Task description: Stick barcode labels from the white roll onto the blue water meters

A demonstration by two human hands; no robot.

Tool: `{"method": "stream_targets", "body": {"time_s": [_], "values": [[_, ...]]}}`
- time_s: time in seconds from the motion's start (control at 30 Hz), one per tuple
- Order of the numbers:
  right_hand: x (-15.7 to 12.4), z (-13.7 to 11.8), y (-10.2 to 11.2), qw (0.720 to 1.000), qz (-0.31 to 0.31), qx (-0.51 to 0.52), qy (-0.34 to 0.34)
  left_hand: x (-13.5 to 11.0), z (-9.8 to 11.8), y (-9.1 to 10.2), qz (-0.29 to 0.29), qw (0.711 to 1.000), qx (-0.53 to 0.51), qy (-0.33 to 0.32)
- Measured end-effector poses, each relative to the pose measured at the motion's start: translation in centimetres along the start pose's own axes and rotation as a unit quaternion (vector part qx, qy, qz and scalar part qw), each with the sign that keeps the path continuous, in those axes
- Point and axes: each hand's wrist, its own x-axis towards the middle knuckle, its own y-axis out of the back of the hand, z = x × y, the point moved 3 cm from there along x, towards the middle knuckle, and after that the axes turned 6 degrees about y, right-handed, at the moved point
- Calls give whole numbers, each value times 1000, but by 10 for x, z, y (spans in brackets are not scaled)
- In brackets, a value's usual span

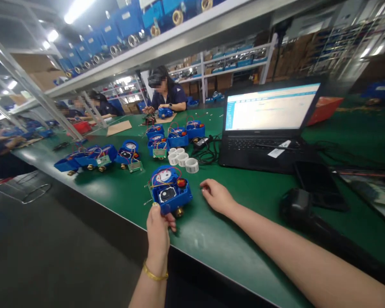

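Fingers [154, 211] of the left hand [158, 229] hold the near side of an open blue housing [173, 194] near the front edge of the green table [208, 239], the right hand [217, 197] beside it loosely curled, its grip unclear, with white rolls [191, 165] just beyond and a laptop [265, 122] farther right

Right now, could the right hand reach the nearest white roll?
Probably yes: the right hand appears empty, and bare green tabletop lies between it and the white roll. The blue housing in the left hand sits beside that path.
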Motion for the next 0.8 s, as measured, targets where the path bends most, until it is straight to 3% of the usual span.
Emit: {"method": "stream_targets", "body": {"time_s": [0.2,0.37,0.47,0.63,0.8], "values": [[-9,1,-4,993,13,111,30,-2,-3,-5,4,1000,-4,2],[-9,0,-5,980,-19,186,69,-13,-9,-15,-8,999,-28,25],[-11,0,-6,974,-35,213,61,-17,-9,-6,6,999,-33,37],[-12,1,-8,975,-47,209,54,-2,-3,24,115,993,-22,7],[-12,0,-9,976,-49,207,47,15,8,27,105,993,-46,6]]}}
